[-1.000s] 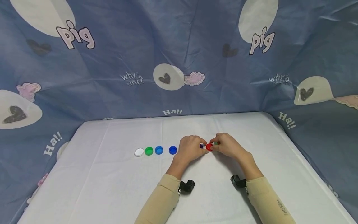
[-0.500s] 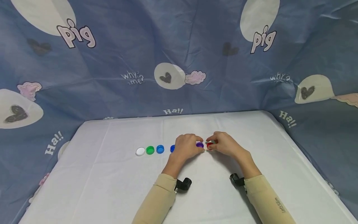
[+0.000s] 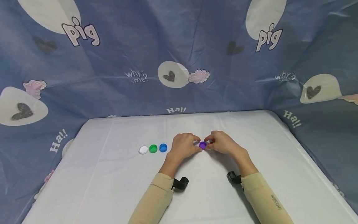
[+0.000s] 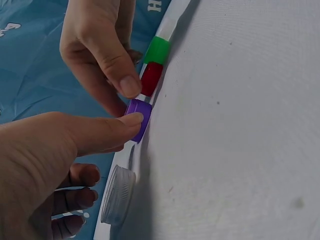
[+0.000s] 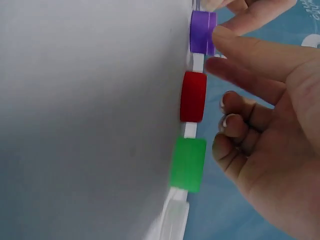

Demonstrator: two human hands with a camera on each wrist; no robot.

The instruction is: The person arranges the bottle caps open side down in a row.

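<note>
A purple cap (image 3: 202,145) stands between my two hands on the white table. My left hand (image 3: 183,146) has its thumb against the near side of the purple cap (image 4: 138,120), its forefinger on the far side. My right hand (image 3: 223,144) pinches the same cap from the other side; its thumb tip meets the rim of the purple cap (image 5: 202,32). Just beyond, a red cap (image 5: 193,96) and a green cap (image 5: 188,164) follow in a row, mostly covered by my right hand in the head view. A clear ridged cap (image 4: 118,195) stands beneath my left fingers.
Left of my hands lie a white cap (image 3: 143,150), a green cap (image 3: 153,148) and a light blue cap (image 3: 163,147). Another clear cap (image 5: 175,220) stands past the green one. A patterned blue cloth (image 3: 139,99) hangs behind the table (image 3: 112,186).
Both hands were at the red cap; my left went left to the purple cap first, then my right let go of the red cap and joined it. The dark blue cap is now hidden.
</note>
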